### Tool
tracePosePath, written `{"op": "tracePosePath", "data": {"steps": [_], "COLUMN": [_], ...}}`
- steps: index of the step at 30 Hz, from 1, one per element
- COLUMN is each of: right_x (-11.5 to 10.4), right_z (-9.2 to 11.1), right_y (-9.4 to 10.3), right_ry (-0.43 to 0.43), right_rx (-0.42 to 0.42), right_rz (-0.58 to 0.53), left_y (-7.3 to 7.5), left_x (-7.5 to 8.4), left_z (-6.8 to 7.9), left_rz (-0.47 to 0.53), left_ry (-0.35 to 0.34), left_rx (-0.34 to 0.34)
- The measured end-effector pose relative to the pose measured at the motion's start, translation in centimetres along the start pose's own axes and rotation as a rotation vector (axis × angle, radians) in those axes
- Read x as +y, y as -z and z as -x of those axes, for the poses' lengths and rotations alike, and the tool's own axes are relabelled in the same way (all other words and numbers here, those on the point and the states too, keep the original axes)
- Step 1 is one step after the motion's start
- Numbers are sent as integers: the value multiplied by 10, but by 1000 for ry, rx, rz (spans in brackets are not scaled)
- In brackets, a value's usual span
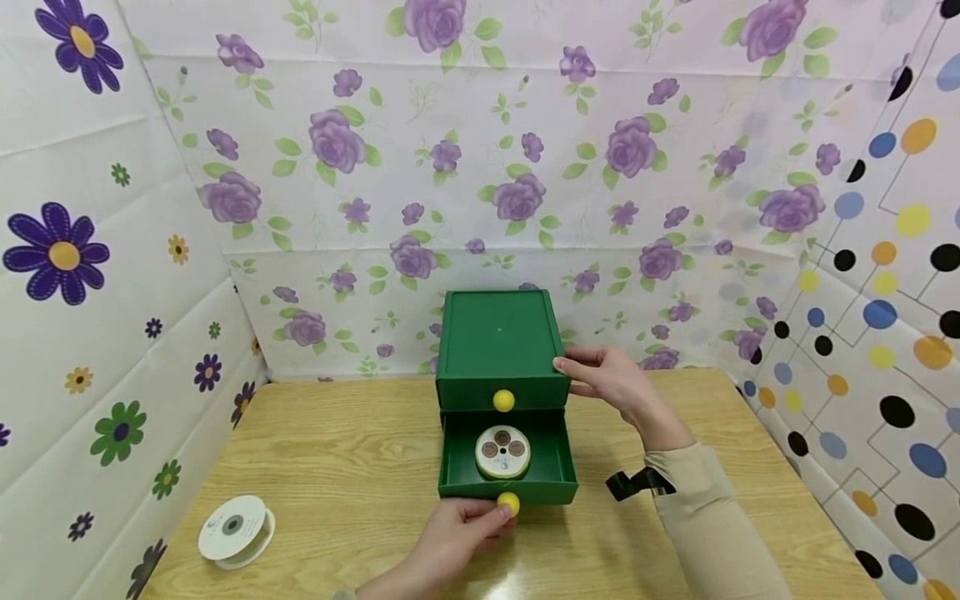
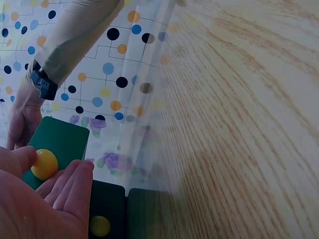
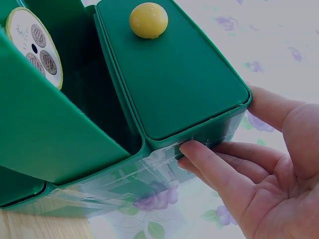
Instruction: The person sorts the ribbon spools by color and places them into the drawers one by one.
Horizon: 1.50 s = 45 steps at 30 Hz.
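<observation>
A green drawer cabinet (image 1: 498, 333) stands toward the back of the table, its top drawer (image 3: 174, 74) pushed in. Below that, a green drawer (image 1: 551, 458) is pulled out with a white spool (image 1: 503, 452) inside, marked with three brown circles. My left hand (image 1: 457, 533) pinches this drawer's yellow knob (image 2: 45, 164) between thumb and fingers, the other fingers stretched beneath. At the cabinet's upper right side is my right hand (image 1: 611, 379). Its fairly straight fingers (image 3: 214, 169) press the side wall, while the thumb touches the upper edge.
Another white spool (image 1: 236, 532) lies on the wooden table (image 1: 337, 442) at the front left. A lower drawer's yellow knob (image 2: 99, 225) shows in the left wrist view. Patterned cloth (image 1: 480, 167) hangs behind and at both sides. A black wrist device (image 1: 637, 483) sticks out from the right sleeve.
</observation>
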State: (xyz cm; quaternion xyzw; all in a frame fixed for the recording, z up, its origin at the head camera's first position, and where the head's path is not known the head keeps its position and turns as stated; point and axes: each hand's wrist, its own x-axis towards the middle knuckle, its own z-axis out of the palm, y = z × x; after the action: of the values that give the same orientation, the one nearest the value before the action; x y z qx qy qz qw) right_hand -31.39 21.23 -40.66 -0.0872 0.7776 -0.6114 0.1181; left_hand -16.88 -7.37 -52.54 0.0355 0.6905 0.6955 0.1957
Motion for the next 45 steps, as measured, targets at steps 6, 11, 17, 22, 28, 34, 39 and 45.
{"op": "tracePosePath", "data": {"steps": [6, 11, 17, 22, 28, 34, 39, 45], "right_x": [-1, -2, -2, -1, 1, 1, 2, 2], "right_z": [1, 2, 4, 4, 2, 3, 2, 3], "right_y": [1, 0, -1, 0, 0, -1, -1, -1], "right_ry": [1, -2, 2, 2, 7, 4, 4, 2], "right_rx": [-2, -2, -1, 2, 0, 8, 9, 13], "right_rz": [1, -12, -21, -18, -21, -23, -19, -12], "left_y": [1, 3, 6, 7, 9, 11, 12, 14], "left_x": [0, 0, 0, 3, 5, 6, 9, 10], "left_z": [-3, -7, -13, -16, -20, -25, -29, -36], "left_rz": [5, -4, 9, 22, 28, 18, 14, 32], "left_ry": [-14, -24, -33, -47, -51, -43, -32, -47], "left_rx": [-4, 5, 10, 14, -4, -1, 5, 1]}}
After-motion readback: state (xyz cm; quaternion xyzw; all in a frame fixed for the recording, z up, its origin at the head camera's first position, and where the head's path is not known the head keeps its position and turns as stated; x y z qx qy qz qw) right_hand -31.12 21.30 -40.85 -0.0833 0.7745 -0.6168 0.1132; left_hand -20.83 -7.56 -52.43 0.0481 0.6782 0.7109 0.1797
